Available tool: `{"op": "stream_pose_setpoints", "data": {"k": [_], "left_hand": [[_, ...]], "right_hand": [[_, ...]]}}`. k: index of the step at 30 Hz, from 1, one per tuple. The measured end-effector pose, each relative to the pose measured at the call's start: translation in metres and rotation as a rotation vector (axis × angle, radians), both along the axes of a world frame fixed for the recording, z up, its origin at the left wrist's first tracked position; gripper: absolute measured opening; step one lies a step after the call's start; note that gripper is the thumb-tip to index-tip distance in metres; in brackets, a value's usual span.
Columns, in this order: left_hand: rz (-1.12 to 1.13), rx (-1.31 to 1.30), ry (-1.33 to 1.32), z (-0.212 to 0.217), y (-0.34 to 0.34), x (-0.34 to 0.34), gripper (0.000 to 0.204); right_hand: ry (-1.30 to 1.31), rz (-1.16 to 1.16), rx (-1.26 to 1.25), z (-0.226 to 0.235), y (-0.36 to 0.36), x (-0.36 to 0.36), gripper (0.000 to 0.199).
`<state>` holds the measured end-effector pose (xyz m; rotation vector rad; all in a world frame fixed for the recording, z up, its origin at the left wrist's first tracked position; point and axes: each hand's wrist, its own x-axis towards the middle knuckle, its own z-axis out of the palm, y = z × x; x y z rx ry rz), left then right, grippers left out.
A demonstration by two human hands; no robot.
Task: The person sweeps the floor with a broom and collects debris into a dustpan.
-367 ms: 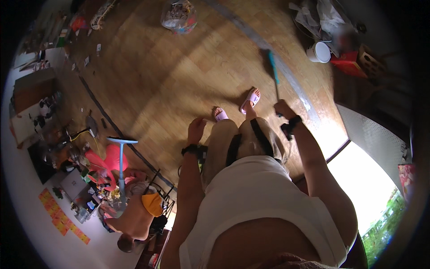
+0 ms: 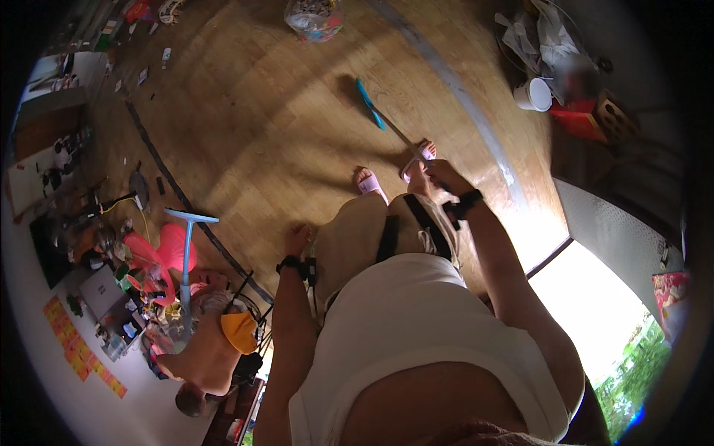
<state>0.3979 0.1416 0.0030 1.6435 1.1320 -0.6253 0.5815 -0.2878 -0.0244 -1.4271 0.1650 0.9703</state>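
My right hand (image 2: 445, 177) is closed around the thin handle of a long broom (image 2: 370, 104), in front of my right thigh. The blue head of the broom rests on the wooden floor ahead of my feet, its handle slanting back across my right slipper (image 2: 411, 165). By my left thigh hangs my left hand (image 2: 299, 239), holding nothing, its fingers loosely apart. Dark bands circle both of my wrists.
A clear bag of mixed items (image 2: 314, 18) sits ahead on the floor. A white bucket (image 2: 533, 95) and a red box (image 2: 579, 120) stand at the right. Left are a blue T-shaped stand (image 2: 186, 253), a pink inflatable (image 2: 167, 253) and a seated person (image 2: 212, 349).
My right hand has swung the broom leftward over the floor, its head now turned aslant. My left hand has moved left and down. The view has shifted slightly.
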Motion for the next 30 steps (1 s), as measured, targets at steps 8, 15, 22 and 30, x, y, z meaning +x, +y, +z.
{"op": "stream_pose_setpoints", "data": {"k": [8, 15, 22, 30], "left_hand": [[-0.243, -0.197, -0.038, -0.021, 0.008, 0.063, 0.043], [-0.154, -0.238, -0.276, 0.024, -0.028, 0.101, 0.036], [-0.018, -0.188, 0.022, 0.006, 0.007, 0.008, 0.037], [-0.130, -0.208, 0.157, -0.006, -0.005, -0.007, 0.034]], "right_hand": [[0.172, -0.253, -0.524, 0.079, -0.074, -0.080, 0.009], [-0.210, -0.088, -0.349, -0.001, -0.096, -0.092, 0.023], [-0.856, 0.768, -0.615, -0.025, 0.029, -0.098, 0.007], [0.267, -0.477, 0.113, 0.015, -0.101, -0.140, 0.015]]}}
